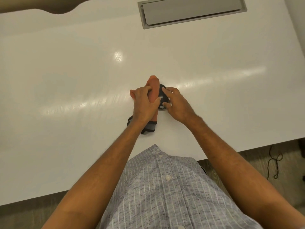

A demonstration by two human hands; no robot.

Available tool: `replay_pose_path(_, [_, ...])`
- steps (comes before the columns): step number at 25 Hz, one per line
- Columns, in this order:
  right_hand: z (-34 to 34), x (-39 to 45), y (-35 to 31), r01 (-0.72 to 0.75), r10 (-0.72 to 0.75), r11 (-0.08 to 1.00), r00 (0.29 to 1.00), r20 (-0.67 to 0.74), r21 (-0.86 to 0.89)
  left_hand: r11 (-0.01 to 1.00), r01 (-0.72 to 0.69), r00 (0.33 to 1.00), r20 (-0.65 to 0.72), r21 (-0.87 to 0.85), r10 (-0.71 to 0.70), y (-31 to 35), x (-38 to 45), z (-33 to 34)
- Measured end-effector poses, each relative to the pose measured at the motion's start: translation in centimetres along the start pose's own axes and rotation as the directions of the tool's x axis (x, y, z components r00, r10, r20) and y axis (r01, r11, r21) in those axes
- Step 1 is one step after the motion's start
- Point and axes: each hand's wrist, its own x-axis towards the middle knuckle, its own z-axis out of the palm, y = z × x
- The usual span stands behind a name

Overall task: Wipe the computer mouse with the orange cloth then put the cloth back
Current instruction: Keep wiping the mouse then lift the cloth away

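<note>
A black computer mouse (163,98) lies near the middle of the white table (82,71). My right hand (177,104) grips it from the right, fingertips on its top and thumb at its near end. My left hand (145,104) presses the orange cloth (154,89) against the mouse's left side. The cloth has a grey and black end (149,128) that sticks out under my left wrist, towards me. Most of the mouse's left half is hidden by the cloth and my fingers.
A grey cable hatch (191,11) is set into the table at the far side. The table's near edge runs just before my torso. A dark cord (274,164) lies on the floor at the right.
</note>
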Motion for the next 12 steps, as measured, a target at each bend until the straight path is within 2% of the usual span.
replay_pose_path(8, [0.3,0.3,0.3,0.026,-0.026,0.999,1.0,0.008,0.037,0.954,-0.128,0.992,0.014,0.269,0.129,0.6,-0.2,0.9])
replay_pose_path(12, [0.3,0.5,0.7,0.05,-0.05,0.996,0.999,-0.002,0.077,0.955,-0.152,0.988,0.015,0.254,0.153,-0.6,-4.6,1.8])
